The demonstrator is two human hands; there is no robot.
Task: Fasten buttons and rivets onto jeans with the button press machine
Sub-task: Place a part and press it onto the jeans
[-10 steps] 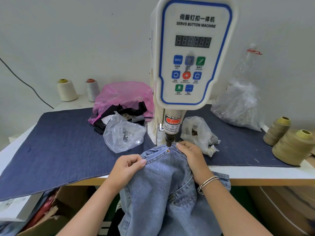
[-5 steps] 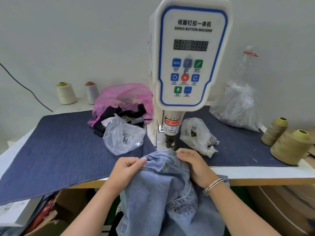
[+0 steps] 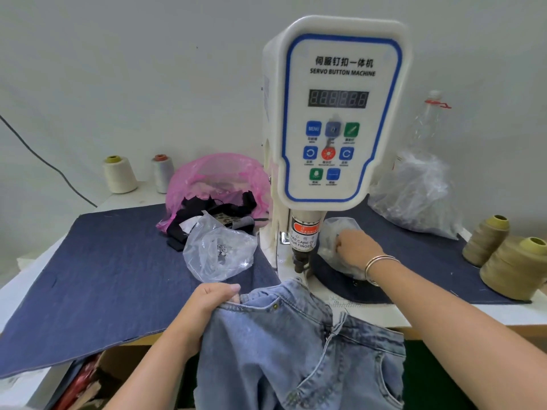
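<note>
Left hand [image 3: 207,303] at lower centre, gripping the jeans [image 3: 296,350] at the waistband, fingers curled over the denim edge with the thumb on top; same hold as half a second ago. Jeans now drawn back from under the press head [image 3: 300,261], waistband lying at the bench [image 3: 444,316] edge just in front of the servo button machine [image 3: 340,113], legs hanging below. One brass rivet [image 3: 275,305] showing on the waistband, so that fastening looks done.

Right hand [image 3: 355,250], off the denim since half a second ago, now reaching right of the press head into a small clear bag [image 3: 334,232]; fingertips hidden in the plastic, so pinched or apart cannot be told. Probably fetching the next rivet or button part, meaning one more fastening still to load.

Containers, left to right:
- Pink plastic bag [image 3: 219,179], centre left, open, holding black fabric pieces.
- Clear bag [image 3: 219,253] just in front of it, with a small cluster of silvery metal parts inside.
- Small clear bag beside the press head, contents too blurred to name.
- Large crumpled clear bag [image 3: 414,196], upper right, contents unclear, with a clear plastic bottle [image 3: 429,122] behind it.
</note>
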